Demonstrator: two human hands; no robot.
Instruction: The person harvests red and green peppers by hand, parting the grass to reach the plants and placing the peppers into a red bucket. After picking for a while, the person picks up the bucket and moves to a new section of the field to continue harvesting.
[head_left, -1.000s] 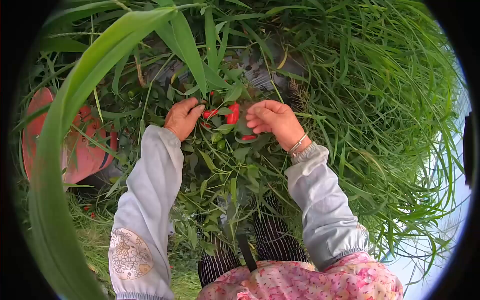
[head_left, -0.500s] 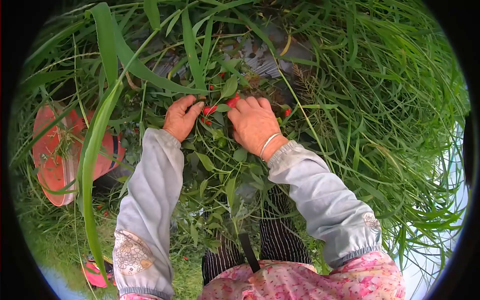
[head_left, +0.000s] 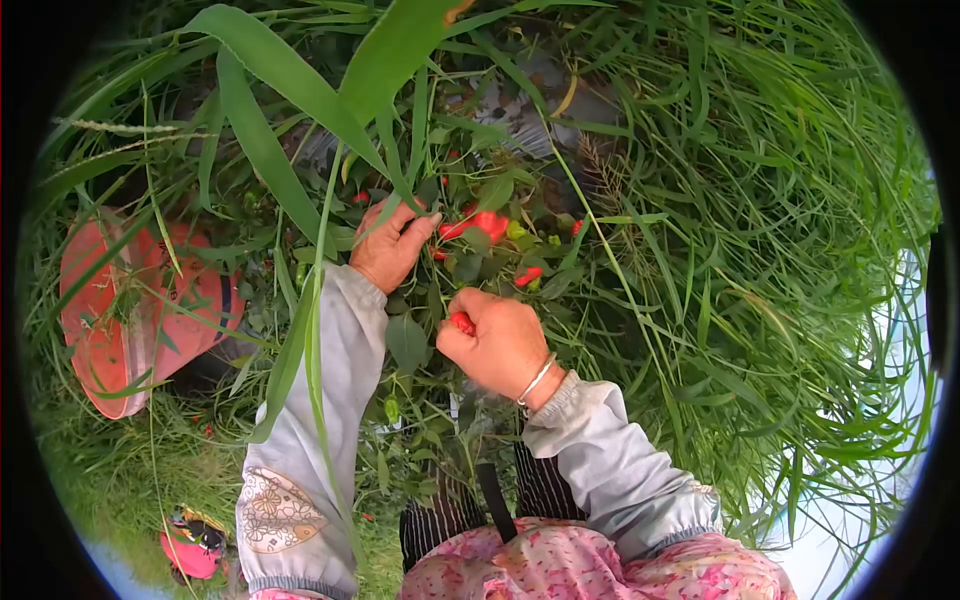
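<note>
Pulled back since half a second ago, the right hand (head_left: 497,345) is being held lower and nearer the body, now apart from the cluster it was covering. The left hand (head_left: 390,248) is being kept at almost the same spot among the leaves. A red pepper (head_left: 462,323) is being clenched in the right fist, fingers fully curled, with only its end showing at the thumb side. The left fingers are being closed around a leafy branch (head_left: 455,262) of the plant, just beside the ripe cluster (head_left: 487,223) hanging above. Another red pod (head_left: 527,275) is being shown between that cluster and the right hand. An orange bucket (head_left: 105,320) is being half hidden by grass blades (head_left: 270,160) at the left.
</note>
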